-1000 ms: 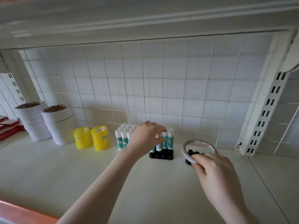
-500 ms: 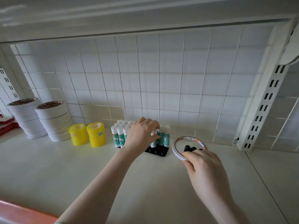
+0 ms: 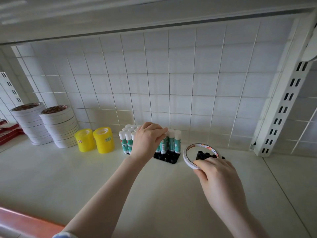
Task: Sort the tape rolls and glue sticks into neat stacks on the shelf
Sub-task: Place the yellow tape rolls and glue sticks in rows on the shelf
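Note:
Several white-capped green glue sticks (image 3: 173, 141) stand upright in a black holder tray (image 3: 169, 158) at the back of the white shelf (image 3: 68, 177). My left hand (image 3: 147, 140) curls over the sticks and grips one among them. My right hand (image 3: 217, 174) pinches a thin white tape roll (image 3: 187, 158), tilted up on edge just right of the tray. A second black holder (image 3: 205, 154) shows through the roll's hole. Two tall stacks of white tape rolls (image 3: 58, 126) and two yellow tape stacks (image 3: 103, 140) stand to the left.
Red boxes (image 3: 7, 133) lie at the far left edge. A white slotted upright (image 3: 281, 107) stands at the right against the wire grid back wall. An upper shelf hangs overhead. A reddish front edge (image 3: 25, 224) runs along the lower left.
My left hand has shifted slightly along the tops of the glue sticks. My right hand still holds the tape roll on edge in about the same spot.

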